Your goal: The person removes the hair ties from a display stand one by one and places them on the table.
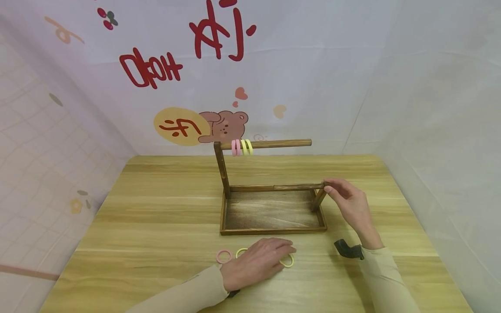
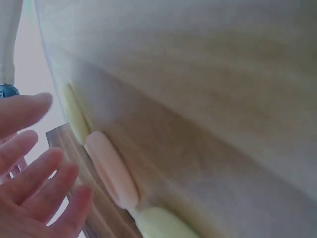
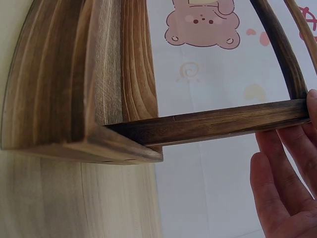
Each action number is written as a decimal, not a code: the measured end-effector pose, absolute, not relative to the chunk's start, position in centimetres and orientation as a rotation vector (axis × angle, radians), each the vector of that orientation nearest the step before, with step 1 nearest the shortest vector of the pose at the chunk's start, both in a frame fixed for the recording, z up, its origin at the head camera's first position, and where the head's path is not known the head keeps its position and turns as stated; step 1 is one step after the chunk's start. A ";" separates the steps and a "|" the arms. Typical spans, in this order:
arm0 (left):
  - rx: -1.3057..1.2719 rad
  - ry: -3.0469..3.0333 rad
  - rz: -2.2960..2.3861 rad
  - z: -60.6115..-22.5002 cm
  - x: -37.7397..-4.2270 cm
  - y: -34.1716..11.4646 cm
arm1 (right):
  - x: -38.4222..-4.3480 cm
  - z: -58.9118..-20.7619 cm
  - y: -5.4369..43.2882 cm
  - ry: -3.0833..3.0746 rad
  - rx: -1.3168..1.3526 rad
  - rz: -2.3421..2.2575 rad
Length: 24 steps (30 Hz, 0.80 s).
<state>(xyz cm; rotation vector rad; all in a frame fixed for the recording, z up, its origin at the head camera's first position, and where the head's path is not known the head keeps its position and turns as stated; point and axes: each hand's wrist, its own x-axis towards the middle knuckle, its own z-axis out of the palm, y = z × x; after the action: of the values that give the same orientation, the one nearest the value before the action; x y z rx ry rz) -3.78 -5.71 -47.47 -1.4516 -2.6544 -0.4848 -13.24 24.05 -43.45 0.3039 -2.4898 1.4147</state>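
Observation:
A brown wooden rack with a tray base, a high bar and a lower bar stands on the table. My right hand pinches the lower bar's right end, where it meets the short post. Over the rings in front of the tray, my left hand has its fingers extended. A pink ring and a yellow ring show on either side of it. The left wrist view reveals another pink ring between two yellow ones, partly hidden from the head view.
Two pink rings and two yellow rings hang on the high bar near its upright post. The wooden table meets a printed white cloth behind and at both sides.

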 end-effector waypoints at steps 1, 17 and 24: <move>-1.448 -2.655 -0.495 -47.3 -3.7 -5.8 | -13.2 -43.4 24.1 -2.489 0.307 1.410; -1.330 -2.485 -0.571 -44.6 -3.4 -7.8 | -13.3 -43.4 24.0 -2.462 0.338 1.420; -1.270 -2.371 -0.645 -43.8 -3.7 -8.7 | -13.3 -43.4 24.0 -2.465 0.340 1.409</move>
<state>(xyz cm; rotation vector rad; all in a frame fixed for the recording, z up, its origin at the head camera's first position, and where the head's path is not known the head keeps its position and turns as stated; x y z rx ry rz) -3.73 -8.67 -43.84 -1.2705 -2.3707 -0.6450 -13.26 24.01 -43.41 0.3396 -2.4646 1.4091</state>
